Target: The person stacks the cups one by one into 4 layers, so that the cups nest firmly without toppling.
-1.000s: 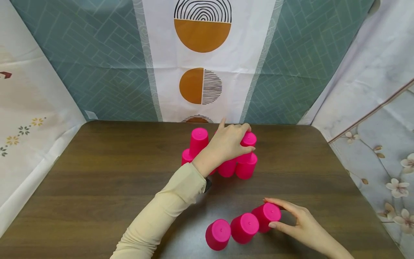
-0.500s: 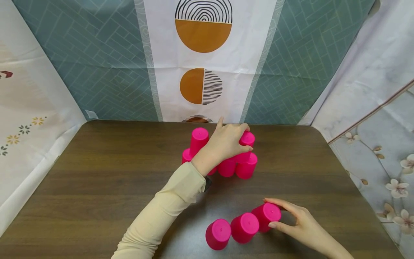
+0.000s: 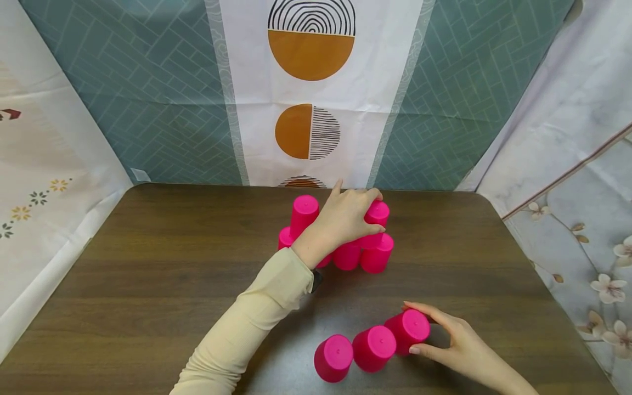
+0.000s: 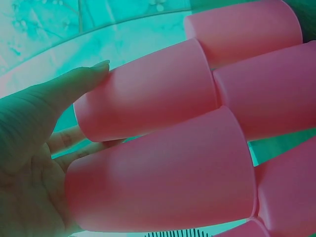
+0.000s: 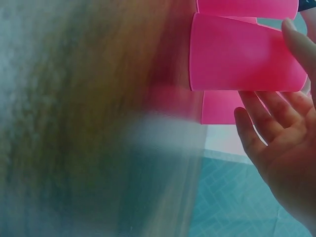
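Observation:
At the back of the table, my left hand (image 3: 344, 215) reaches over a group of upside-down pink cups and grips the upper right cup (image 3: 377, 213). In the left wrist view its thumb lies on that cup (image 4: 148, 96), with fingers behind. Another upper-row cup (image 4: 163, 173) stands against the palm, mostly hidden by the hand in the head view. A third upper cup (image 3: 304, 213) is at the left. Below them stands a row of cups (image 3: 377, 255), partly covered by the arm. My right hand (image 3: 456, 345) holds the right-hand cup (image 3: 411, 330) of three near the front, thumb and fingers around its sides.
Two more upside-down cups, a middle cup (image 3: 374, 348) and a left cup (image 3: 333, 357), stand beside the right hand's cup. The brown wooden table (image 3: 148, 285) ends at a patterned cloth backdrop (image 3: 173, 109), with flowered cloths on both sides.
My left hand has shifted the upper right cup slightly to the left, closer in over the cups below. The right hand and the front cups have stayed in place.

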Demonstrator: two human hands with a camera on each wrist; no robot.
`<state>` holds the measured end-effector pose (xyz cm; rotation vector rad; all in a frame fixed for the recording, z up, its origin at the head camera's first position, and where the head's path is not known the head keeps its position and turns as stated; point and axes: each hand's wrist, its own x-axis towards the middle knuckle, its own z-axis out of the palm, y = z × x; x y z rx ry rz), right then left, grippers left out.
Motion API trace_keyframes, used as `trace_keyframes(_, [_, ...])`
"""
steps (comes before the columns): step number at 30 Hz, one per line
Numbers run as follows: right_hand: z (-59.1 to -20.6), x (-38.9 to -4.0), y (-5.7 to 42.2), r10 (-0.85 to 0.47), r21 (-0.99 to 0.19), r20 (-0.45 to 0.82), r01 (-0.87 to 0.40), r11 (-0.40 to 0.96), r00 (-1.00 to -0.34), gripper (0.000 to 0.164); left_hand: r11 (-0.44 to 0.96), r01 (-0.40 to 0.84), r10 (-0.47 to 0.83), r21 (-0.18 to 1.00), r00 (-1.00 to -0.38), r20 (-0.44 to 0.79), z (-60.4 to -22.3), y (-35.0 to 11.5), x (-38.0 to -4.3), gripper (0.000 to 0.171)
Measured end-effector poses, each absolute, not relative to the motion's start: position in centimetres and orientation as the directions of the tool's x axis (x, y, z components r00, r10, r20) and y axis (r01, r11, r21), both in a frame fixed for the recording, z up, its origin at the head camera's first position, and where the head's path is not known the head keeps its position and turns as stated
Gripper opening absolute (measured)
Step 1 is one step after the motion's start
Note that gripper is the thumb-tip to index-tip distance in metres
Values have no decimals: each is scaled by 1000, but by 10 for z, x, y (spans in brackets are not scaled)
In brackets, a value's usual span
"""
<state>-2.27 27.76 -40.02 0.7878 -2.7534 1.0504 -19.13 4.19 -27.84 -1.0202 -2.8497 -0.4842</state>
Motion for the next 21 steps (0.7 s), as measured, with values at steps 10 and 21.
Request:
trace_keyframes(10, [-403,-23,277,-450,-579,317,-546,605,-835,71,719,628,581,298,-778,239,-276,35,-187,59])
trace_keyframes(21, [-373,-28,280,-399,-576,299,-497,649,-867,70,536,769,588,347,-636,499,-278,0,-150,42])
